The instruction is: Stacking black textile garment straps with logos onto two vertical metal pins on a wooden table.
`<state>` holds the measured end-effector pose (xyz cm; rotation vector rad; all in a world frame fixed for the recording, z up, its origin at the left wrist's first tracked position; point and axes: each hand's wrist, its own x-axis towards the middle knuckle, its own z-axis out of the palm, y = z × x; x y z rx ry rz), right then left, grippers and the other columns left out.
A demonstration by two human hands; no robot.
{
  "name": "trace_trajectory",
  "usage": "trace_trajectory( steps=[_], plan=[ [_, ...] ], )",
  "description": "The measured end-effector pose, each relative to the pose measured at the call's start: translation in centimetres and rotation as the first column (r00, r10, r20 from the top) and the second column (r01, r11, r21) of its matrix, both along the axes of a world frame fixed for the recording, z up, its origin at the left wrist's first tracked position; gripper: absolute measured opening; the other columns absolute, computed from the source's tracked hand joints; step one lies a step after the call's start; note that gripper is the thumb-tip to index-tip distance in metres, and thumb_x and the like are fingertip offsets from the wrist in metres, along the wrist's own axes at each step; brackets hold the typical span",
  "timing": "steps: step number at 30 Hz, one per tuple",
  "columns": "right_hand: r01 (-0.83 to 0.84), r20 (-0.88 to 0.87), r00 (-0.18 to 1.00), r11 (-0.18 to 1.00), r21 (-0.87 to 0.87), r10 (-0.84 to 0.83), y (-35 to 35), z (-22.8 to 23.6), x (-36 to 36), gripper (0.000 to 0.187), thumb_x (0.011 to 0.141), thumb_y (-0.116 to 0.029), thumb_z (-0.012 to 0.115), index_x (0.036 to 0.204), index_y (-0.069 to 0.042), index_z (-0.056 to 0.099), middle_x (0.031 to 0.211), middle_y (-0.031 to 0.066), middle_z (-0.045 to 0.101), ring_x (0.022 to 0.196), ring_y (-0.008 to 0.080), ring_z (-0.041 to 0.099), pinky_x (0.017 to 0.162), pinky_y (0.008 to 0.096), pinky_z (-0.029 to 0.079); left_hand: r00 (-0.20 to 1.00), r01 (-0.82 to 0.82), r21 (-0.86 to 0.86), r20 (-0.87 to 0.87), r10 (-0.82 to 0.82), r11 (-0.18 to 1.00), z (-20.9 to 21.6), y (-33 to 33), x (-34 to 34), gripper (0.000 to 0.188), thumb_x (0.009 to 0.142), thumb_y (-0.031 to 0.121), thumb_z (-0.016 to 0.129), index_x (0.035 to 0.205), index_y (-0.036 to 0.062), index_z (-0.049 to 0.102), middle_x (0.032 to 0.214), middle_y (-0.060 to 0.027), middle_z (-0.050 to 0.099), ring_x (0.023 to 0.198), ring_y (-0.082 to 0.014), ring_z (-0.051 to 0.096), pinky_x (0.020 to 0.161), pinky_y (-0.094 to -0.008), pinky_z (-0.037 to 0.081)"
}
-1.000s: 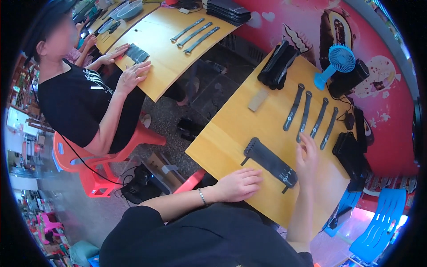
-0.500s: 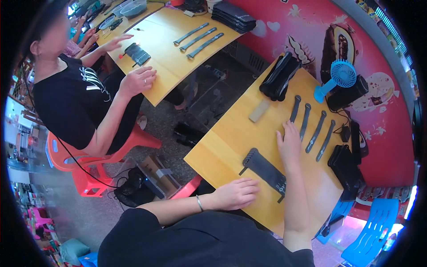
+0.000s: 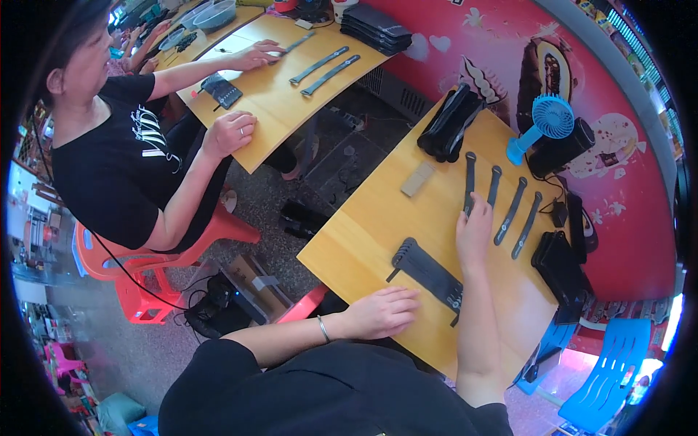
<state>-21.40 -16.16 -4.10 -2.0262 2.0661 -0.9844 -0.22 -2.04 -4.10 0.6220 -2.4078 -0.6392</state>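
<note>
My right hand [image 3: 474, 231] is closed around the near end of a dark grey strap [image 3: 470, 174], the leftmost in a row. Beside it lie three more such straps [image 3: 511, 211], each with a rounded far end. My left hand [image 3: 383, 312] rests palm down at the table's near edge, fingers loosely extended, holding nothing. Between my hands is a dark grey flat bundle [image 3: 427, 273], scalloped at its far end and with pale marks at the near end; it looks like several overlapping straps. Neither hand touches it.
A black bundle [image 3: 452, 123], tan block [image 3: 417, 179], blue fan [image 3: 542, 123], black cylinder [image 3: 563, 147] and black case [image 3: 560, 267] sit on my wooden table [image 3: 356, 243]. At another table [image 3: 273, 109], a co-worker [image 3: 109, 167] reaches toward a strap [image 3: 297, 43].
My right hand has closed on the leftmost strap and shifted it slightly left. My left hand stays put. The co-worker's far hand has reached across to a strap.
</note>
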Motion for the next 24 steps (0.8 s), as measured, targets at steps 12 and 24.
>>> trace_trajectory(
  steps=[12,24],
  plan=[
    [0.073,0.125,0.988,0.99,0.124,-0.088,-0.3,-0.8,-0.6,0.052,0.072,0.003,0.063,0.122,-0.005,0.048,0.107,0.0194,0.051,0.099,0.035,0.054,0.085,0.0396,0.046,0.999,-0.022,-0.041,-0.026,0.021,0.999,0.1,0.2,0.1,0.013,0.081,0.016,0.064,0.089,0.006,0.062,0.114,-0.0093,0.06,0.118,-0.0273,0.052,0.099,-0.0389,0.041],
    [0.014,0.61,0.791,0.995,-0.097,0.048,11.0,1.3,-1.1,0.042,0.086,0.006,0.05,0.127,-0.005,0.046,0.104,0.0035,0.055,0.081,0.0079,0.053,0.068,0.02,0.042,0.998,-0.046,-0.035,-0.032,0.045,0.998,-0.1,0.5,0.1,0.012,0.081,0.016,0.064,0.088,0.0061,0.063,0.112,-0.0088,0.061,0.118,-0.0272,0.052,0.099,-0.0387,0.042]
  ],
)
